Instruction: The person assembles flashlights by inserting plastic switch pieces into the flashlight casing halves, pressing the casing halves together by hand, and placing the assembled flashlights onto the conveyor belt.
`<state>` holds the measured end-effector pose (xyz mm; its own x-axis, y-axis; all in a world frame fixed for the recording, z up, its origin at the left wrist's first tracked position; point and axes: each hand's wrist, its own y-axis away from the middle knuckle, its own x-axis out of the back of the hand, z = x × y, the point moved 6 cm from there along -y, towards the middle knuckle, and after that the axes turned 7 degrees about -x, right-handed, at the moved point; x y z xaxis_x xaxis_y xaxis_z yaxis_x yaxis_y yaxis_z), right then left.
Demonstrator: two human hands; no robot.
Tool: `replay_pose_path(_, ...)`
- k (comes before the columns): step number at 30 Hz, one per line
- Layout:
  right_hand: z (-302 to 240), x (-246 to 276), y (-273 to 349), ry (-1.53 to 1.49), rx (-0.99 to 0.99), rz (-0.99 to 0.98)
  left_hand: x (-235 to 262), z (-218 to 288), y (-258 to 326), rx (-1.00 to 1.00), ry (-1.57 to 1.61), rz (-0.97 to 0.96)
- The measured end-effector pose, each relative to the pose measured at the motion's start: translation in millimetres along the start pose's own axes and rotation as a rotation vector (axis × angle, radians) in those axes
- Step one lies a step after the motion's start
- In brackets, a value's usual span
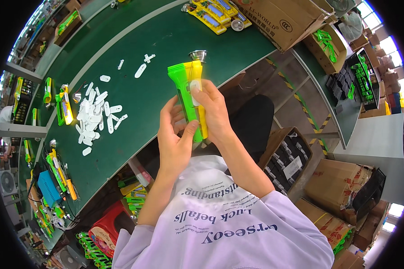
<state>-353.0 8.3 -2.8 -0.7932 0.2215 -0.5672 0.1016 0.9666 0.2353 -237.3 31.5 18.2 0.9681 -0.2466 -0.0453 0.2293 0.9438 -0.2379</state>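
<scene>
Both hands hold a flashlight housing above the near edge of the green table. Its green half shell lies on the left, its yellow half shell on the right, side by side and touching. My left hand is wrapped round the green shell, thumb on its lower end. My right hand grips the yellow shell, its thumb on a white oval piece at the middle of the housing. A silver cup-shaped reflector shows at the wide top end. The inside of the housing is mostly hidden.
A heap of white oval pieces lies on the green table, with several loose ones farther off. Yellow half shells and a cardboard box sit at the far edge. A carton of dark parts stands at right, below table height.
</scene>
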Motion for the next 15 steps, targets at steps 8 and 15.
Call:
replay_pose_path(8,4,-1,3,-0.039,-0.002,0.002,1,8,-3,0.005,-0.128,-0.042)
replay_pose_path(15,10,6,4,-0.011,-0.008,-0.011,7,-3,1,0.050,0.055,0.012)
